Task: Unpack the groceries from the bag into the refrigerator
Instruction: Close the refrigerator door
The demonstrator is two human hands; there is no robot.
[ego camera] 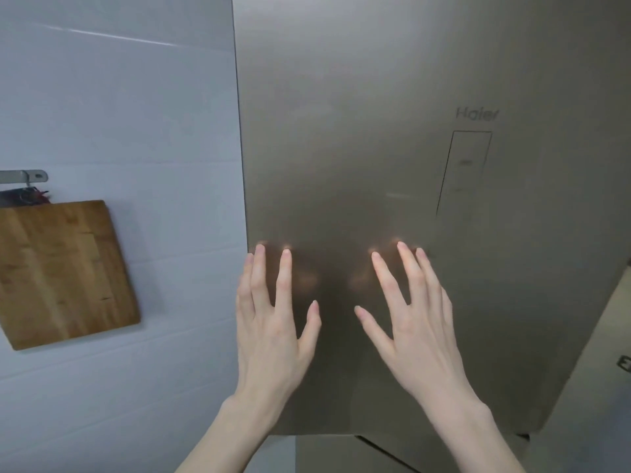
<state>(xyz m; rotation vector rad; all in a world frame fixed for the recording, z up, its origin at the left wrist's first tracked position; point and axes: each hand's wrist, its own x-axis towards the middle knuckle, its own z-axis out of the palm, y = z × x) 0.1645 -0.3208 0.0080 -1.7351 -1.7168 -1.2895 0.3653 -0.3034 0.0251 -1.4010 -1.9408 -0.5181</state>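
in front of the refrigerator door (pixel 392 131), both hands are raised with fingers spread and nothing in them. the left hand (pixel 273 329) sits near the door's left edge, palm toward the metal, and the right hand (pixel 416 322) is just beside it toward the middle; whether the fingertips actually touch the door i cannot tell, though faint warm reflections of them show on the brushed surface just above. the door is shut, with a brand name and a narrow control panel (pixel 464 172) on its upper right (the lettering is blurred). to the left, a wooden cutting board (pixel 65 271) hangs against the white tiled wall (pixel 136 114) under a metal rail (pixel 24 175). no bag or groceries are in view
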